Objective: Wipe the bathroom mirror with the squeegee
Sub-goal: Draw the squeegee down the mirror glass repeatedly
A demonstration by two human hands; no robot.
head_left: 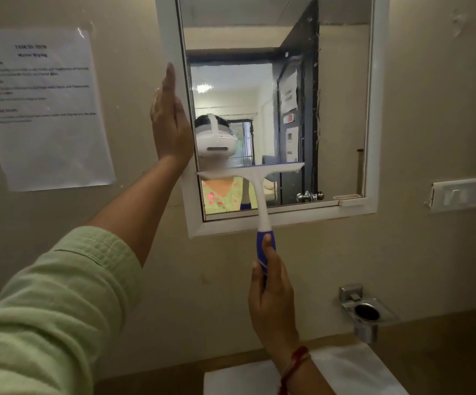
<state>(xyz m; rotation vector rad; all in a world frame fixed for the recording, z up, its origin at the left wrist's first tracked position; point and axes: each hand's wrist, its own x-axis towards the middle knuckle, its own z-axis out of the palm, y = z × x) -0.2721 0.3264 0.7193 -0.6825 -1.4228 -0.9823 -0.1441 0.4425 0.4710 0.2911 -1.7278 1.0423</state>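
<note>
The right hand [271,292] is clenched round the blue grip of the squeegee [259,195], nearest the camera. Its handle runs up and slightly left from that hand, and the blade lies crosswise, nearly level, against the lower part of the mirror [330,109], above its bottom edge. Farther up, the left hand [171,124] rests flat and released, grasping nothing, on the mirror frame [171,38].

Dim, warm light; a bright glare spot in the mirror [273,109], soft blur throughout, wide-angle bending at edges.
</note>
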